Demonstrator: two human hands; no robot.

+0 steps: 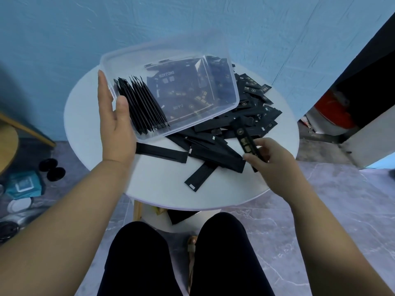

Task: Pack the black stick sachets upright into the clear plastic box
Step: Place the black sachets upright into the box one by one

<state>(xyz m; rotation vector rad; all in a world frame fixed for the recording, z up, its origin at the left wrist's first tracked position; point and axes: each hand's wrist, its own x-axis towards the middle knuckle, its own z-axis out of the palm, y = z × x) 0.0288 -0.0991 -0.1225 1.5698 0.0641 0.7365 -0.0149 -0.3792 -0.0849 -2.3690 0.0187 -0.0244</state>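
Note:
A clear plastic box (213, 67) is tilted up over the round white table (158, 184), its open side facing me. Several black stick sachets (143, 107) stand on edge in a row against its left wall. My left hand (116, 124) holds the box by that left wall, thumb inside against the sachets and fingers straight along the outside. My right hand (269, 161) pinches one black sachet (245, 137) above the table, to the right of the box. A loose pile of black sachets (218, 150) lies on the table under and right of the box.
The table stands on a grey marbled floor before a blue wall. My knees in black trousers (181, 257) are at the table's near edge. On the floor at left lie a teal packet (23, 184) and dark round items. At right is a dark doorway with something red.

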